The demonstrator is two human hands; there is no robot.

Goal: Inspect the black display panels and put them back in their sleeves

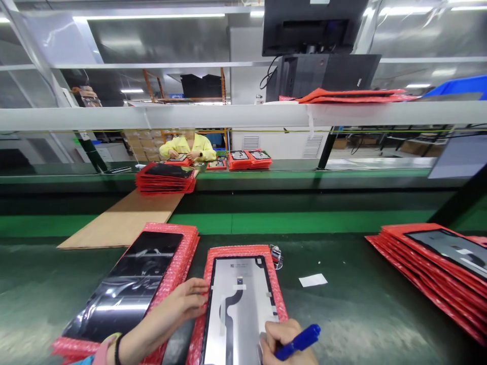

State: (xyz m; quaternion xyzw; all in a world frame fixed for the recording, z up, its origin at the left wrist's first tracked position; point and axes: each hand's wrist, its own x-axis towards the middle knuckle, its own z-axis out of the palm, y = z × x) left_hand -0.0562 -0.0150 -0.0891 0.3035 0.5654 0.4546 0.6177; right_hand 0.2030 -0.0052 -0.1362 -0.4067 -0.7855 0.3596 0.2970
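Observation:
A display panel (251, 314) lies back side up, silver with a black ribbon cable, on a red bubble-wrap sleeve (240, 250) straight ahead of me. My left hand (190, 299) rests against the panel's left edge with its fingers stretched out. Lower down on the right side, my right hand (283, 339) grips a blue marker pen (302, 338) over the panel. The pen's tip is hidden behind my fingers. To the left, a glossy black screen (131, 279) tops a stack of red bubble-wrap sleeves (184, 251).
Another stack of red sleeves (422, 268) with a panel on top stands at right. A white paper slip (313, 280) and a small metal object (277, 256) lie on the green bench. Cardboard (125, 218) spans toward a farther bench, where a person in yellow (194, 146) works.

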